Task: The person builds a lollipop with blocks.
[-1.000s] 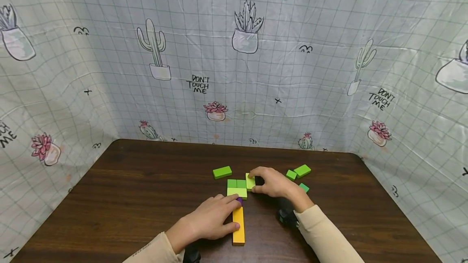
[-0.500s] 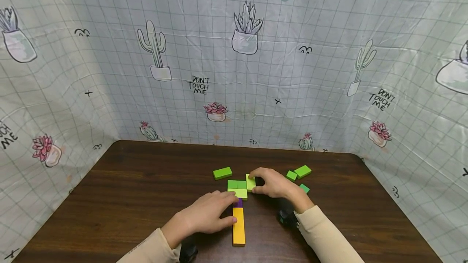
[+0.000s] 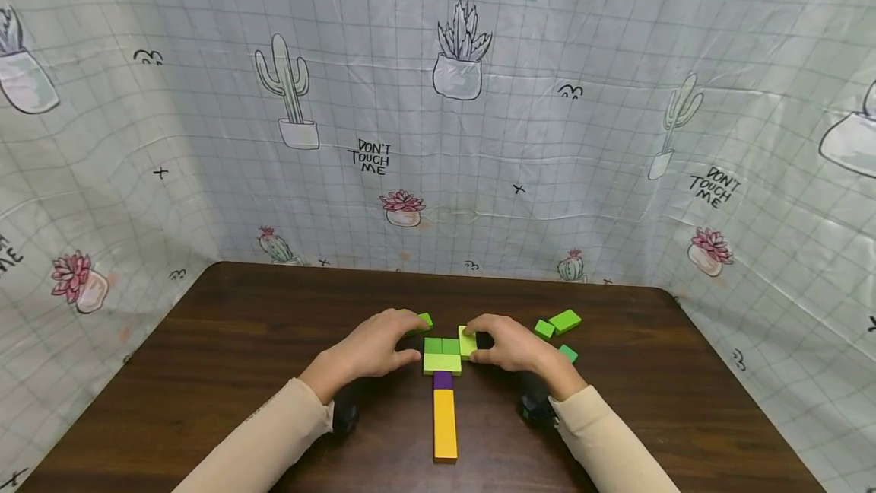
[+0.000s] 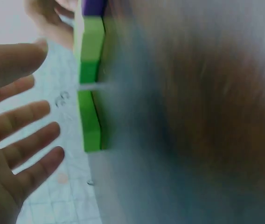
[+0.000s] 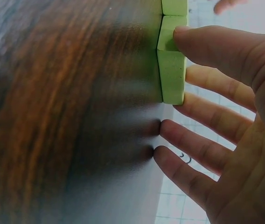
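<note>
My right hand pinches a light green block between thumb and fingers; the block lies on the table at the right end of a row of blocks. Beside it stand two small green blocks behind another light green block. From there a purple block and a long yellow block run toward me. My left hand is over the table left of the row, fingers spread and apart in the left wrist view. It partly hides a green block at the back left.
Several loose green blocks lie to the right, among them a longer block, a small block and a darker green block. A patterned curtain surrounds the far sides of the brown table.
My left hand has left the purple and yellow blocks and moved back and to the left, up to the rear green block. My right hand stays on the light green block.
</note>
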The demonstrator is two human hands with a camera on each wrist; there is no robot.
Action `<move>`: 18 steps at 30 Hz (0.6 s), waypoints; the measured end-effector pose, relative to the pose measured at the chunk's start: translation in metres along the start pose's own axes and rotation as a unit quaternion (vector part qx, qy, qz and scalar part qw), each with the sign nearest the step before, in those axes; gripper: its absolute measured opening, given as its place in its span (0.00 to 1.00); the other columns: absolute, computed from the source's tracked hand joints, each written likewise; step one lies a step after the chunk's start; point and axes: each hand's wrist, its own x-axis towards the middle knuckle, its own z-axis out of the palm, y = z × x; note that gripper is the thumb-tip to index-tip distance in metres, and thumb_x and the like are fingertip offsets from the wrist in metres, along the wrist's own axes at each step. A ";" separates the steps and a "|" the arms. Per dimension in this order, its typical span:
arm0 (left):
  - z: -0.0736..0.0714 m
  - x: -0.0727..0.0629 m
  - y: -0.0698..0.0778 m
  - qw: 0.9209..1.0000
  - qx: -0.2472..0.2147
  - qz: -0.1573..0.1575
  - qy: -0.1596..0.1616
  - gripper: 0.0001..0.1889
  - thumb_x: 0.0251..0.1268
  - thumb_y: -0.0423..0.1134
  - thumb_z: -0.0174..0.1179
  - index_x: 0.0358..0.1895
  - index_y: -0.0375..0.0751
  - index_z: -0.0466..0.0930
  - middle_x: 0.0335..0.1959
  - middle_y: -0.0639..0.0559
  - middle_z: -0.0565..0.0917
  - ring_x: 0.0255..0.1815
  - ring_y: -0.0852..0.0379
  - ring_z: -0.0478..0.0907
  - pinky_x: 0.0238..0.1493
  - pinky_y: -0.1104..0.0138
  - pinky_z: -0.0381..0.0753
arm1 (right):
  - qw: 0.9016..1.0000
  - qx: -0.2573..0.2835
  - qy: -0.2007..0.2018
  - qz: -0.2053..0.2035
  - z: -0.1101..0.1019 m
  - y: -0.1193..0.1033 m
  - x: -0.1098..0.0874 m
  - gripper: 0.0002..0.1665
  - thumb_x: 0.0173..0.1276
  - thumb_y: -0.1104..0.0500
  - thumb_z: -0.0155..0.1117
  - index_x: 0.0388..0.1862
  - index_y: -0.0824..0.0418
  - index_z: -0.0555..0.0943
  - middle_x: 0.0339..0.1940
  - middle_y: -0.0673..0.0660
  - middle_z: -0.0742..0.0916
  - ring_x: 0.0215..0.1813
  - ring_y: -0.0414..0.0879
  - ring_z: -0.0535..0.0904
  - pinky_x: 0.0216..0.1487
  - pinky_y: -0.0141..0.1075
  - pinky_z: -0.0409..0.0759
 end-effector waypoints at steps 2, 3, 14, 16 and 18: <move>-0.001 0.006 -0.007 1.000 0.008 0.001 0.003 0.23 0.61 0.44 0.65 0.59 0.45 0.76 0.59 0.50 0.76 0.60 0.48 0.71 0.59 0.53 0.70 | 1.000 -0.002 0.004 -0.001 0.000 -0.001 0.000 0.23 0.63 0.54 0.69 0.56 0.58 0.79 0.58 0.56 0.80 0.61 0.53 0.74 0.59 0.48 0.72; -0.001 0.009 -0.010 1.000 0.013 -0.001 0.003 0.23 0.61 0.43 0.66 0.59 0.45 0.77 0.59 0.50 0.76 0.60 0.48 0.71 0.59 0.53 0.70 | 1.000 -0.002 0.005 -0.001 0.000 -0.001 -0.001 0.23 0.63 0.54 0.69 0.56 0.58 0.79 0.58 0.56 0.80 0.61 0.53 0.74 0.59 0.48 0.72; 0.002 0.032 -0.036 0.999 0.001 -0.041 -0.022 0.24 0.57 0.40 0.69 0.60 0.46 0.78 0.57 0.49 0.77 0.55 0.51 0.74 0.54 0.59 0.74 | 1.000 0.002 0.006 -0.003 0.003 0.001 -0.001 0.23 0.64 0.54 0.68 0.56 0.58 0.79 0.58 0.56 0.80 0.61 0.54 0.74 0.59 0.49 0.72; 0.002 0.034 -0.039 0.999 0.003 -0.045 -0.026 0.25 0.57 0.40 0.69 0.60 0.47 0.78 0.56 0.50 0.77 0.54 0.52 0.74 0.55 0.59 0.74 | 1.000 0.001 0.006 -0.003 0.002 0.000 -0.002 0.23 0.64 0.54 0.68 0.57 0.58 0.79 0.59 0.56 0.79 0.62 0.54 0.73 0.59 0.49 0.72; 0.002 0.034 -0.039 0.998 0.000 -0.049 -0.028 0.25 0.57 0.40 0.69 0.60 0.47 0.78 0.55 0.50 0.78 0.52 0.53 0.74 0.54 0.60 0.74 | 1.000 -0.001 0.006 -0.002 0.002 0.000 -0.002 0.23 0.64 0.54 0.68 0.57 0.58 0.79 0.59 0.56 0.80 0.61 0.54 0.73 0.59 0.49 0.72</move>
